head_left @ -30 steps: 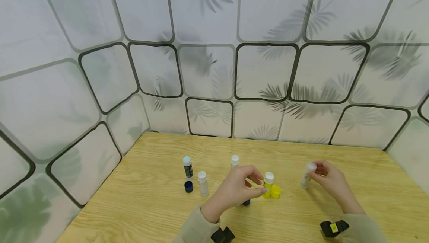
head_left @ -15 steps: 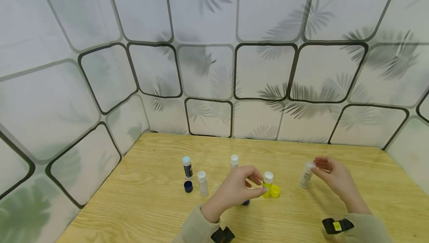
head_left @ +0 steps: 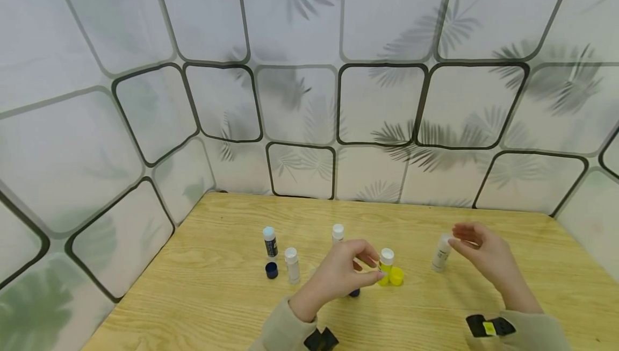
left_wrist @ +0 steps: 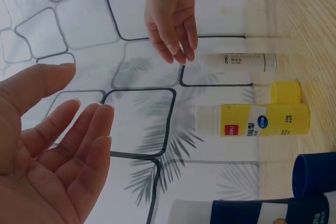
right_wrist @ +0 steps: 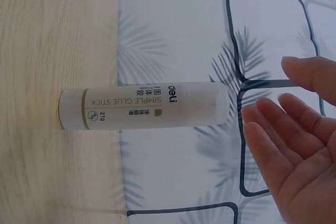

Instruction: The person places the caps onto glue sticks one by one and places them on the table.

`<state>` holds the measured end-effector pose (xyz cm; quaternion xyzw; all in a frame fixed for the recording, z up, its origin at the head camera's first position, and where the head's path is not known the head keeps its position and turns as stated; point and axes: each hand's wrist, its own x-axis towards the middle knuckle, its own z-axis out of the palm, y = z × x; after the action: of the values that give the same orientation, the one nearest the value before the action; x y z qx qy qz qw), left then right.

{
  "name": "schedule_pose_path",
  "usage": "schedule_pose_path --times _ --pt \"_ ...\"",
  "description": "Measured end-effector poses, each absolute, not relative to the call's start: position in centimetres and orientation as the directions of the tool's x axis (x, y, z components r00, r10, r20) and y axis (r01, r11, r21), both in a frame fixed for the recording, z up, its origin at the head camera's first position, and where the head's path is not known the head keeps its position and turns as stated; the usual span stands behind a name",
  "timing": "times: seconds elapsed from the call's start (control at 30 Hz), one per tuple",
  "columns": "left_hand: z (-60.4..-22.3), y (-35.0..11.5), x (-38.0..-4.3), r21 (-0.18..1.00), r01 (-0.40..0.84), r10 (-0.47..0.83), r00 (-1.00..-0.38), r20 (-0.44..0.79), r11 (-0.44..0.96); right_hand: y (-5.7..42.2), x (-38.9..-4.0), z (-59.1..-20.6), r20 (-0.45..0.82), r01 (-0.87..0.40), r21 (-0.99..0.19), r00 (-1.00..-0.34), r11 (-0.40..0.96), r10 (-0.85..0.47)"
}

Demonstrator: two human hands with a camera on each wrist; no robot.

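Note:
A white glue stick [right_wrist: 142,106] with a clear cap stands upright on the table at the right. My right hand [head_left: 488,254] hovers just beside its top, fingers relaxed and apart from it in the right wrist view. My left hand [head_left: 336,270] hangs above the middle of the table with thumb and fingers spread, holding nothing. Near its fingertips in the head view stands a yellow glue stick [left_wrist: 265,120] with a white top, its yellow cap [left_wrist: 286,92] beside it. A navy glue stick [left_wrist: 262,212], mostly hidden behind my left hand in the head view, has a navy cap [left_wrist: 315,174] next to it.
On the left stand a navy glue stick with a pale top [head_left: 271,243] and a white glue stick [head_left: 293,267], with a navy cap [head_left: 272,270] near them. Another white-topped stick [head_left: 338,231] shows behind my left hand. A patterned curtain [head_left: 300,104] borders the wooden table [head_left: 193,297].
My right hand has let go of the white glue stick's top and drawn slightly up and right, fingers loosening. The left hand has stayed where it was.

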<state>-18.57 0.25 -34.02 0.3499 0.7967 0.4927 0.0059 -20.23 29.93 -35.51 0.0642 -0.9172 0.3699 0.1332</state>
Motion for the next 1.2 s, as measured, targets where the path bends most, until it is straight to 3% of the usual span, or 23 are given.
schedule_pose_path --times 0.57,1.2 --pt "-34.0 0.2 -18.6 0.778 0.560 0.557 -0.758 0.340 0.286 27.6 -20.3 -35.8 0.332 -0.305 -0.651 -0.938 0.695 -0.101" --pt "-34.1 0.3 -18.7 0.772 0.563 0.557 -0.757 0.341 0.293 25.9 -20.3 -36.2 0.303 -0.322 -0.654 -0.941 0.685 -0.152"
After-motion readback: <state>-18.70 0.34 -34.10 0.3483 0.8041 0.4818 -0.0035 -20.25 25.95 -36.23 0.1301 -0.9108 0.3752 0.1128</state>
